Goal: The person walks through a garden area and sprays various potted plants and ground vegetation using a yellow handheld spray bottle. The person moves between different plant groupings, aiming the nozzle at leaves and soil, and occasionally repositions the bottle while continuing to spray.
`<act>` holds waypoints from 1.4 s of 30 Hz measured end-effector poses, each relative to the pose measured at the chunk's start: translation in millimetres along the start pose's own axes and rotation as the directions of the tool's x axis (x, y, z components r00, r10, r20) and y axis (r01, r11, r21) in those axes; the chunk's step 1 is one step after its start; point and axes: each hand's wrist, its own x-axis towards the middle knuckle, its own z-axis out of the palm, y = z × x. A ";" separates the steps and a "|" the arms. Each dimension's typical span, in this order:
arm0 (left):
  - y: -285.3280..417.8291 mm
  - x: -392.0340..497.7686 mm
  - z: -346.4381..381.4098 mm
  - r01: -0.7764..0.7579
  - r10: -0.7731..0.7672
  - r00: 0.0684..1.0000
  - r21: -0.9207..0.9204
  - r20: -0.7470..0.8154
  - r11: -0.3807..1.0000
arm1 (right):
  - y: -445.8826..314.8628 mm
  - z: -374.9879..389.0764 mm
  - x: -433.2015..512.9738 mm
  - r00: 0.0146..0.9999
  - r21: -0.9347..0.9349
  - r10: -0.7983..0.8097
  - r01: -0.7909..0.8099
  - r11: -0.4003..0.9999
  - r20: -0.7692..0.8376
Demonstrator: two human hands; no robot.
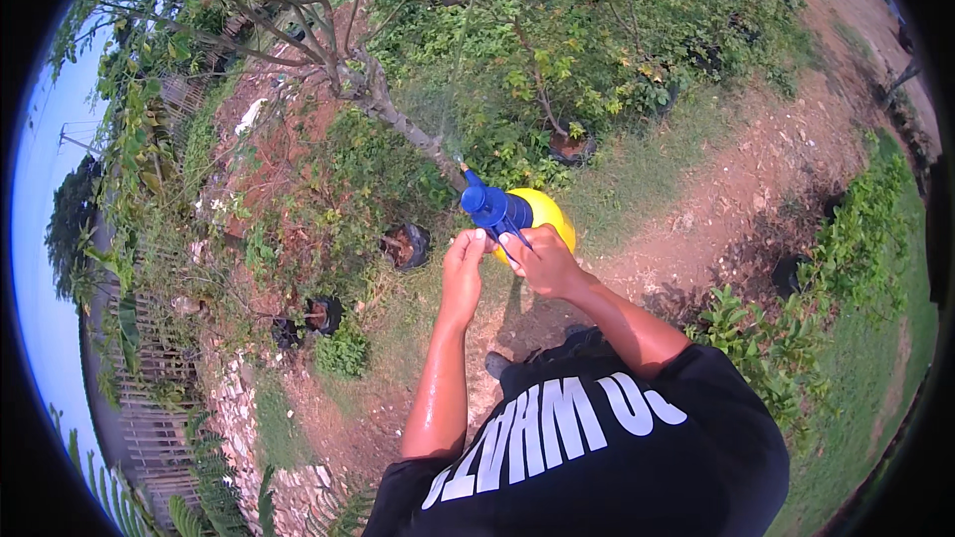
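Out in front of my body I hold a hand pressure sprayer with a blue head [489, 203] and a round yellow tank [548, 210]. My right hand [550, 262] is wrapped around its blue handle, partly covering the tank. Against the handle's left side, my left hand [464, 257] has its thumb raised and its other fingers mostly hidden. The sprayer's nozzle [464, 166] points away from me, and a faint mist hangs beyond it. Just past the nozzle rises a bare, pale tree trunk [406, 128].
Black grow bags [415, 245] with plants stand ahead and left. Another potted plant [571, 145] sits before dense shrubs [477, 52]. A dirt path [716, 194] runs to the right, with a leafy bush [768, 350] beside it. A slatted fence [153, 395] lines the left.
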 end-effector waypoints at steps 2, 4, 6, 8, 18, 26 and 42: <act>-5.2 22.0 -26.2 0.039 -0.043 0.998 -0.075 -0.053 0.996 | -2.8 5.9 1.9 0.998 0.045 0.053 -0.055 0.997 0.039; 3.2 48.1 -51.7 0.081 -0.104 0.985 -0.161 -0.138 0.984 | -12.3 7.7 0.4 0.988 0.005 0.010 -0.011 1.000 0.156; 7.2 75.9 -70.8 0.050 -0.077 0.988 -0.197 -0.133 0.979 | -21.0 12.3 -2.1 0.962 -0.023 0.010 -0.004 1.000 0.272; 33.4 95.2 -71.5 0.077 -0.102 0.989 -0.222 -0.104 0.972 | -26.4 14.7 -6.7 0.932 -0.055 0.052 -0.034 0.998 0.359; 9.4 198.9 -107.7 0.225 -0.359 0.901 -0.447 -0.243 0.866 | -31.2 7.4 -42.5 0.909 0.123 0.056 -0.116 0.986 0.413; 37.5 113.6 -0.9 0.301 -0.126 0.898 -0.381 0.421 0.874 | 1.6 -7.4 -32.8 0.983 0.170 0.182 -0.176 0.970 -0.019; 91.5 -12.0 36.4 -0.207 0.207 0.978 -0.002 0.012 0.978 | 17.0 23.1 -34.8 0.968 0.033 -0.250 0.251 0.968 -0.018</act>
